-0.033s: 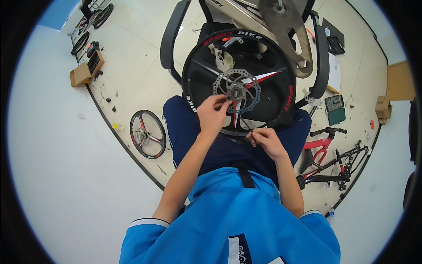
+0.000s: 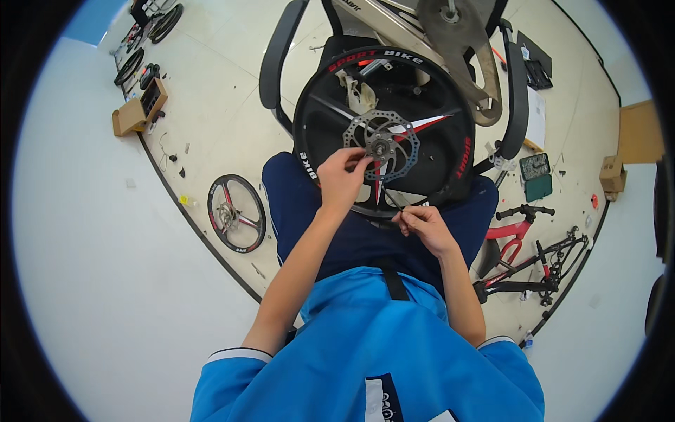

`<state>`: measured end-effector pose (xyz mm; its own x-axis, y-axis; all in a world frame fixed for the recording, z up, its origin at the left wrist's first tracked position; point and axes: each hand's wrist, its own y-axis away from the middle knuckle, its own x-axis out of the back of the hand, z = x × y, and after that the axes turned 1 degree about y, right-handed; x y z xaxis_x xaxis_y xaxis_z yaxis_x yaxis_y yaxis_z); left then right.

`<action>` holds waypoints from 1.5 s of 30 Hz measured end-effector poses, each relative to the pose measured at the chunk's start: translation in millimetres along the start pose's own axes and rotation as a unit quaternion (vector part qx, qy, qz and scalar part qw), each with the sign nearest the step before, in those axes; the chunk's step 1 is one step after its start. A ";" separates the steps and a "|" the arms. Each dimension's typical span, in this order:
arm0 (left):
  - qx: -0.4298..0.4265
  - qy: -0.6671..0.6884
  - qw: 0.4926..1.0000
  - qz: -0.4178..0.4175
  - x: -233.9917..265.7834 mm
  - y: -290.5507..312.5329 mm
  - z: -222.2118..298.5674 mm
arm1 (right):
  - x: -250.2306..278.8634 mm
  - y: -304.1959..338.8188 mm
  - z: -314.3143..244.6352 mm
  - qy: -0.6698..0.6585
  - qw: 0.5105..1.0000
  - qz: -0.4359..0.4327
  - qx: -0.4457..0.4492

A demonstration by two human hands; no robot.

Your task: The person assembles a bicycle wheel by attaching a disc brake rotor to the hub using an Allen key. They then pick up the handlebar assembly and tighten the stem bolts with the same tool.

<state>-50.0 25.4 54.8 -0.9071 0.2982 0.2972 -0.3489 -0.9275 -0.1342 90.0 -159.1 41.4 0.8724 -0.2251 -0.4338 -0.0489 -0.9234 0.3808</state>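
Observation:
A black bicycle wheel [image 2: 325,133] with wide spokes lies flat across a chair in front of me, its near edge over my thighs. On its hub sits a silver brake disc [image 2: 407,165] with a holed rim. My left hand [image 2: 340,181] is closed in a pinch at the disc's near left side, by the hub; whatever is between the fingertips is hidden. Lower right, my right hand [image 2: 427,228] pinches the near end of a thin dark rod-like tool [image 2: 392,198]. The tool slants up toward the disc's near edge; its far tip is hard to make out.
Chair armrests [image 2: 280,53] flank the wheel, and a pale bicycle frame [image 2: 383,24] rests beyond it. A second wheel [image 2: 217,193] stands left. Right lie a red bike frame [image 2: 517,232], a black frame [image 2: 517,285] and a green case [image 2: 538,186]. An open carton [image 2: 129,118] sits far left.
The wheel and chair appear very slightly further right in the picture. Both hands keep their pinches in nearly the same places.

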 end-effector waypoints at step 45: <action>-0.282 -0.138 0.949 0.007 -3.8 -24.8 -30.9 | -5.1 -2.3 0.1 -0.009 1.000 0.024 0.013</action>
<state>-45.1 54.3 27.8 -0.8434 0.1453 0.5172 -0.4790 -0.6392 -0.6016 85.7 -155.9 42.7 0.8598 -0.2741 -0.4307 -0.1024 -0.9191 0.3805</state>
